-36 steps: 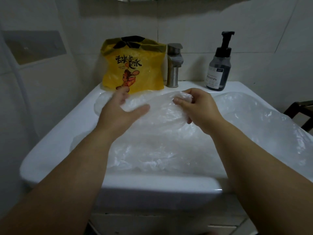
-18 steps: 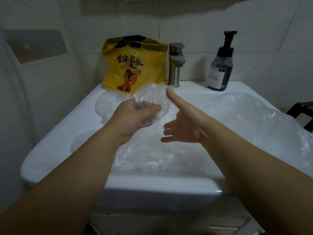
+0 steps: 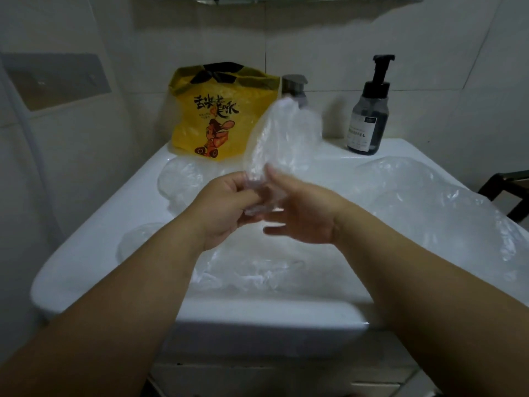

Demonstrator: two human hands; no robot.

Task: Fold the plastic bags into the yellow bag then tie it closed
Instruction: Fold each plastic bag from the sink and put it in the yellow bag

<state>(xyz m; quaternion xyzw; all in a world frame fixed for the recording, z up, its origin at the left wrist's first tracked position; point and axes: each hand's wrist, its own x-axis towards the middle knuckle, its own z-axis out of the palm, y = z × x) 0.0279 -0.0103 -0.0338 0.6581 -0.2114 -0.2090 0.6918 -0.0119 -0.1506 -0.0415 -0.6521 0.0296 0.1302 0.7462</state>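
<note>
1. Clear plastic bag: held above the middle of the washbasin, gathered at its lower end, with the loose upper part standing up and blurred. Judged very light, limp, thin and slippery. It should crease easily but spring open again, so take it at the gathered end or along a flattened edge and press the air out before folding.
2. Left hand: fingers curled round the gathered lower end of the bag.
3. Right hand: fingers straight and spread, pointing left, thumb raised against the film. Whether it pinches the bag cannot be told.
4. Yellow bag: upright at the washbasin's back left corner, printed front facing forward, mouth at the top and untied. Judged soft-walled and likely to sag or tip when stuffed, so one hand should steady the mouth.
5. Further clear bags: crumpled in the bowl beneath the hands.
6. Large clear sheet: spilling over the washbasin's right side.
7. Small clear bag: just in front of the yellow bag.
8. Tap: at the washbasin's back centre, just beside the yellow bag and partly hidden by the raised film. It may snag the film on the way in.
9. Pump bottle: at the back right, well clear of the path.
</note>
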